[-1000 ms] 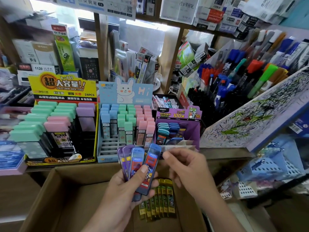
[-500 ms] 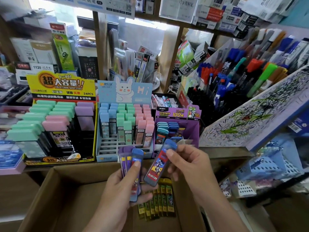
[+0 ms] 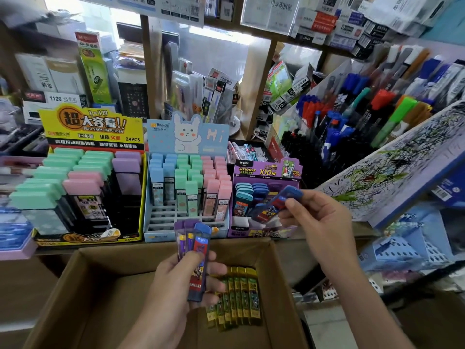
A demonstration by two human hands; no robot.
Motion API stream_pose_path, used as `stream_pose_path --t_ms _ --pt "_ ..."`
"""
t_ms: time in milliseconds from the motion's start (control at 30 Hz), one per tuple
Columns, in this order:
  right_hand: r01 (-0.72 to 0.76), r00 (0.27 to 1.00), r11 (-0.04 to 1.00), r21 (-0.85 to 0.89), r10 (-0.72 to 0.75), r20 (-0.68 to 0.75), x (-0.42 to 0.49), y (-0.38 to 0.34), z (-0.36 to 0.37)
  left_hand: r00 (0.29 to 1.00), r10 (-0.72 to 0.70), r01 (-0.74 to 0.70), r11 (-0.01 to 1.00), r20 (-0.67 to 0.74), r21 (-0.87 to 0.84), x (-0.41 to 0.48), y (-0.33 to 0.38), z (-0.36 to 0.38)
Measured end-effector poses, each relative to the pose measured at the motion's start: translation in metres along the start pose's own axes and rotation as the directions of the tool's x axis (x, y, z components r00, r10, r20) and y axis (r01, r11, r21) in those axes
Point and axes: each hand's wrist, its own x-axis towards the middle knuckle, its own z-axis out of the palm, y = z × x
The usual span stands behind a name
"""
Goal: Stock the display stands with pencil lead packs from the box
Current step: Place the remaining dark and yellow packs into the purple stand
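**One blue-capped lead pack (image 3: 275,204) held at the purple display stand (image 3: 261,231)**

It is pinched, tilted, by the right hand (image 3: 319,222). A fan of packs (image 3: 193,245) is gripped by the left hand (image 3: 173,285) above the cardboard box (image 3: 100,285), where yellow packs (image 3: 236,295) lie.

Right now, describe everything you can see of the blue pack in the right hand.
The blue pack is a slim, flat case of what looks like translucent blue plastic, with a rounded blue cap and a red-and-yellow printed label. It lies tilted, cap end up and to the right, in front of the purple display stand. The right hand pinches it near the cap. Whether its lower end touches the stand cannot be told.
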Motion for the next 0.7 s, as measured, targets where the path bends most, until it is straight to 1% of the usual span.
stream_pose_path --t_ms 67,167,367,567,700 --pt "0.028 1.000 1.000 0.005 -0.028 -0.004 0.004 0.001 0.002 1.000 -0.002 0.002 1.000 0.004 -0.005 0.000 0.000 0.000" --pt "0.062 0.998 0.998 -0.033 -0.062 0.007 0.010 0.002 0.005 1.000 0.000 0.000 1.000 0.010 -0.005 0.000 0.000 0.000" --pt "0.051 0.998 0.993 -0.107 -0.047 0.033 0.017 0.009 0.014 0.999 0.000 0.000 1.000 0.036 -0.009 0.002 0.000 -0.001" --pt "0.022 1.000 0.987 -0.159 -0.023 -0.009 0.023 0.019 0.018 0.999 0.005 -0.005 1.000 0.038 -0.009 0.003 -0.001 0.000" --pt "0.041 0.999 0.981 -0.191 -0.044 -0.010 0.026 0.022 0.018 0.999 0.023 -0.023 1.000 0.038 0.002 0.002 -0.002 0.000"
